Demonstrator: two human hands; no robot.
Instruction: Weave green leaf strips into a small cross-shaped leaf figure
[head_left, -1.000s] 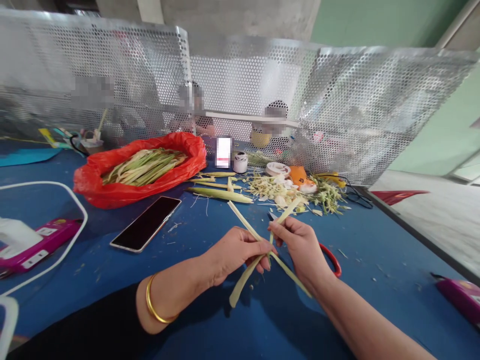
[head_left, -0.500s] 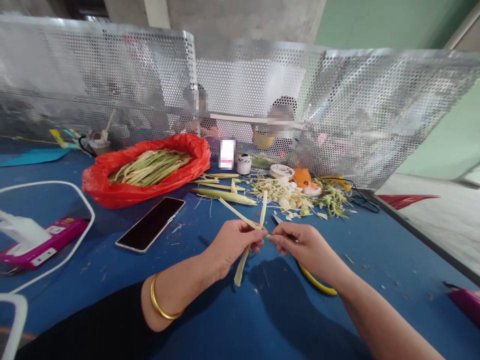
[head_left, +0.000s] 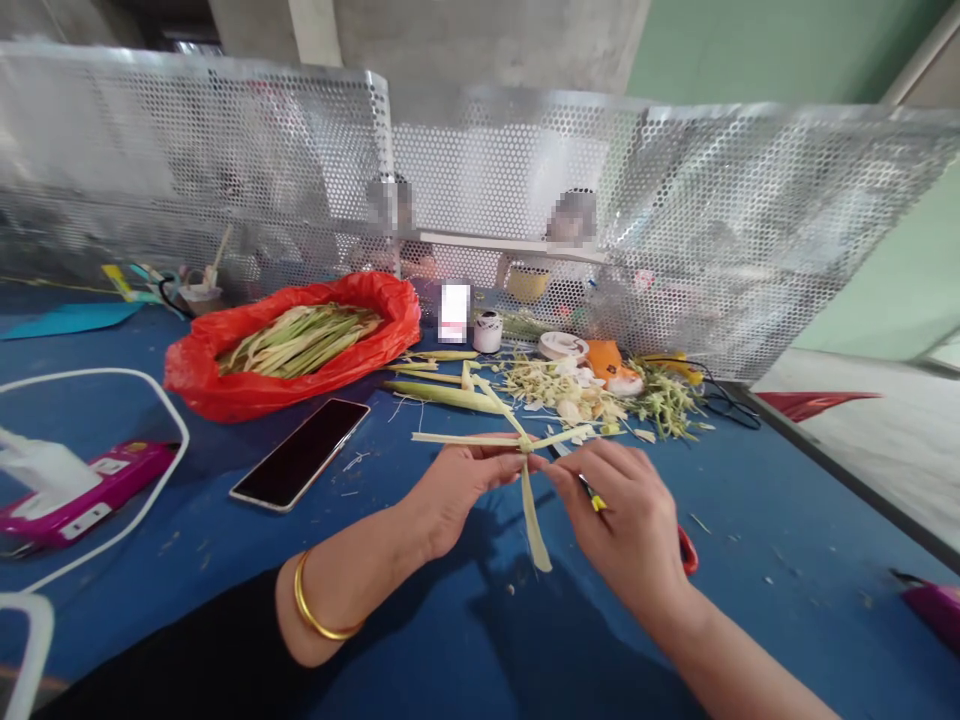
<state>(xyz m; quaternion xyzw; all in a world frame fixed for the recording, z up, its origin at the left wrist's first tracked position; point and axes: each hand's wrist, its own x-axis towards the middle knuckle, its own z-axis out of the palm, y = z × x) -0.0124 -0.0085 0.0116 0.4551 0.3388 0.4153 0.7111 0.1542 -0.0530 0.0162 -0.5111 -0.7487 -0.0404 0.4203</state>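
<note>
Pale green leaf strips (head_left: 534,515) cross at a small knot, their ends spreading left, right, up and down. My left hand (head_left: 457,490) pinches them just left of the knot between thumb and fingers. The fingertips of my right hand (head_left: 619,510) are closed together at the knot's right side, seemingly on a strip; the exact contact is partly hidden. Under my right hand lies a tool with a metal tip and yellow and red handle parts, apparently scissors (head_left: 688,550), mostly covered. A gold bangle (head_left: 304,600) circles my left wrist.
On the blue table (head_left: 450,650) are a red plastic bag (head_left: 202,385) of leaf strips, a phone (head_left: 300,455), a purple power strip (head_left: 97,485) with white cable, leaf scraps (head_left: 574,390), a tape roll (head_left: 562,345) and a jar (head_left: 487,332). People sit behind the perforated metal screen (head_left: 495,160).
The strips have turned, so their ends now point differently around the knot. My right hand has rolled over, covering the tool's yellow handle and showing a red one.
</note>
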